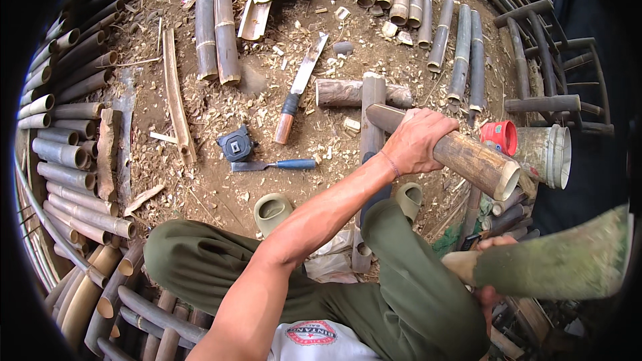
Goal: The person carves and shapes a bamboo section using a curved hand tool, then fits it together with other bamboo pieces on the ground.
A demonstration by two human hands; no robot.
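Observation:
My left hand (422, 139) reaches across from the lower left and is closed over the top of a short bamboo piece (478, 166). The piece slants down to the right, its pale cut end toward me. It crosses over a longer bamboo pole (373, 97) that runs between my feet. At the right, the fingers of my right hand (496, 243) wrap round a thick green, club-like piece (555, 262) with a paler, narrower tan end. That green piece hides most of the hand, and its exact kind is unclear. The two held pieces are apart.
A large knife (302, 80), a tape measure (237, 144) and a blue-handled chisel (274, 165) lie among wood chips. The pole crosses a short log (338, 93). A red container (499, 137) and grey bucket (545, 154) stand right. Stacked bamboo (63, 154) lines the left.

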